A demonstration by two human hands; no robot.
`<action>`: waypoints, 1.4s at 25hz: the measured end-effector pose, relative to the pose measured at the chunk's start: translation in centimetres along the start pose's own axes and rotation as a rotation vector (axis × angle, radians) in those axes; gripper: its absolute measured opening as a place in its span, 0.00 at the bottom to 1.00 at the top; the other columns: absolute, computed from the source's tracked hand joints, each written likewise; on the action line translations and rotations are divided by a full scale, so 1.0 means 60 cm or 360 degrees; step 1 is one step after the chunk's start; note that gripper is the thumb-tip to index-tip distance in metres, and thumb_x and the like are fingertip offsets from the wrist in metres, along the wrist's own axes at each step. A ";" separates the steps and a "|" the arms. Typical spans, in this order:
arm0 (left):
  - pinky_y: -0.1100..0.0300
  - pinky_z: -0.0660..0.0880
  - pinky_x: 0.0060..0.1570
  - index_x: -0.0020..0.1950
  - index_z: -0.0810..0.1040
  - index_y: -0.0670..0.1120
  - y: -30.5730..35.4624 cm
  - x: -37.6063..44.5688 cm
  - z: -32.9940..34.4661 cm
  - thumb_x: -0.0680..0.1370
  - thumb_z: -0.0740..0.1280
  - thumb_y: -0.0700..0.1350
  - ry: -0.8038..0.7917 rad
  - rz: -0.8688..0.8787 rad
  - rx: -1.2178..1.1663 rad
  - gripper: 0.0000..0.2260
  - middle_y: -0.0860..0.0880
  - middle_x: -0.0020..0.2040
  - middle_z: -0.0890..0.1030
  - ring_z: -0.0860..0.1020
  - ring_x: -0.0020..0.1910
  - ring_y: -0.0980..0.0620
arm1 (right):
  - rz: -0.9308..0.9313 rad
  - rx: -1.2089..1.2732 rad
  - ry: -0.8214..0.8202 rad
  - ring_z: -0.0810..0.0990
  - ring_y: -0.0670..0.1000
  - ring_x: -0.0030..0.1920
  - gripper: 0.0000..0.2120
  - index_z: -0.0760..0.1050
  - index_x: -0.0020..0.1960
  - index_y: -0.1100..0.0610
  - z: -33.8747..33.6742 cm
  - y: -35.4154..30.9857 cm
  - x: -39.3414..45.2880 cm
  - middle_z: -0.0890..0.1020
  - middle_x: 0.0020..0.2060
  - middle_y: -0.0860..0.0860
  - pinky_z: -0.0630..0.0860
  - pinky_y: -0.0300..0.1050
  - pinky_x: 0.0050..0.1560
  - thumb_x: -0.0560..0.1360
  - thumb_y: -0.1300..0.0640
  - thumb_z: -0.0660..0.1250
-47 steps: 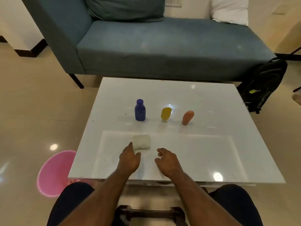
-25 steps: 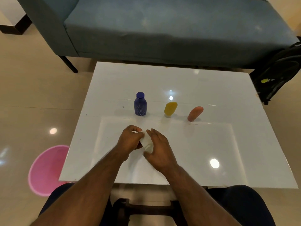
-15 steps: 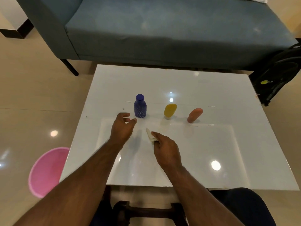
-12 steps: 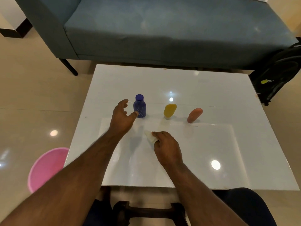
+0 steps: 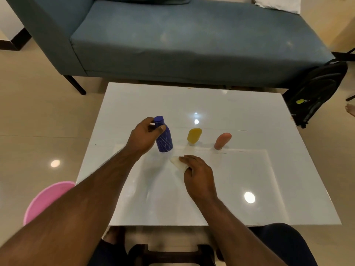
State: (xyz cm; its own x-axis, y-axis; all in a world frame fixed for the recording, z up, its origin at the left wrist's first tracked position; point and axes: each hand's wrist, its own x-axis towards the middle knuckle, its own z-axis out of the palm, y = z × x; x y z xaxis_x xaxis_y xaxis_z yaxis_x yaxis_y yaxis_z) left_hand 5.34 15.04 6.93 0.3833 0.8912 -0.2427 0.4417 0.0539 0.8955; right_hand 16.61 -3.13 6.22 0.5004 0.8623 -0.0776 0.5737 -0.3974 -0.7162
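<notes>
My left hand (image 5: 143, 136) grips the blue bottle (image 5: 164, 140) near its neck, thumb across the front, and the bottle leans slightly to the left on the white table (image 5: 240, 116). My right hand (image 5: 198, 175) holds a small folded white cloth (image 5: 177, 162) between thumb and fingers, just in front of the bottle. A yellow tube (image 5: 194, 136) and an orange-pink tube (image 5: 222, 140) stand cap-down to the right of the bottle.
A blue-grey sofa (image 5: 182, 39) runs behind the table. A black backpack (image 5: 315, 93) leans at the table's far right corner. A pink basin (image 5: 46, 198) sits on the floor at the left. My knees and a dark stool are below the near edge.
My left hand reached forward from the cloth and took hold of the blue bottle, which now tilts. My right hand kept the cloth and stayed in front of the bottle.
</notes>
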 end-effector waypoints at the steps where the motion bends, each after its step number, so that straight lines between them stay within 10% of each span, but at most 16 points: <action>1: 0.48 0.79 0.57 0.66 0.76 0.47 0.004 -0.019 -0.004 0.80 0.69 0.51 0.0002 -0.0044 -0.0162 0.16 0.46 0.56 0.83 0.82 0.57 0.45 | 0.0010 0.0091 0.0064 0.75 0.45 0.59 0.14 0.76 0.62 0.53 -0.012 -0.008 -0.007 0.78 0.61 0.48 0.62 0.27 0.62 0.77 0.59 0.65; 9: 0.44 0.83 0.44 0.61 0.77 0.47 0.012 -0.245 -0.001 0.77 0.69 0.58 -0.0182 -0.0652 -0.1172 0.19 0.42 0.52 0.83 0.84 0.46 0.42 | -0.0171 0.0242 0.0238 0.78 0.43 0.52 0.13 0.77 0.61 0.52 -0.081 -0.068 -0.093 0.81 0.55 0.46 0.71 0.30 0.56 0.78 0.56 0.64; 16: 0.45 0.78 0.51 0.66 0.78 0.42 -0.007 -0.388 0.010 0.80 0.61 0.60 -0.0466 -0.0914 -0.1634 0.25 0.41 0.58 0.83 0.81 0.53 0.40 | -0.0381 0.0116 0.0265 0.74 0.40 0.50 0.11 0.80 0.56 0.54 -0.108 -0.091 -0.172 0.82 0.51 0.47 0.65 0.24 0.50 0.76 0.60 0.65; 24: 0.51 0.81 0.44 0.63 0.79 0.42 0.004 -0.464 0.029 0.81 0.66 0.54 -0.0329 -0.0790 -0.1665 0.18 0.42 0.48 0.85 0.84 0.42 0.45 | -0.0766 -0.0300 -0.0131 0.73 0.53 0.57 0.17 0.78 0.61 0.57 -0.108 -0.119 -0.214 0.78 0.56 0.52 0.72 0.45 0.59 0.74 0.66 0.62; 35: 0.49 0.79 0.43 0.63 0.80 0.45 -0.005 -0.478 0.038 0.79 0.61 0.65 -0.0418 -0.0812 -0.1618 0.26 0.42 0.47 0.86 0.85 0.40 0.45 | -0.0767 -0.0486 -0.0196 0.72 0.54 0.59 0.17 0.75 0.63 0.56 -0.096 -0.116 -0.237 0.75 0.59 0.52 0.72 0.46 0.59 0.75 0.63 0.65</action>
State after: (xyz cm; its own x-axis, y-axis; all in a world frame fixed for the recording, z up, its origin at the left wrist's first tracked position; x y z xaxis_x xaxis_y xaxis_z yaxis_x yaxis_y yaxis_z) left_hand -3.93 -11.54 12.76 0.5576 0.5476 -0.6239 -0.2143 0.8210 0.5291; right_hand 9.21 -14.44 16.32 0.0678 0.9911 0.1144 0.8880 -0.0077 -0.4597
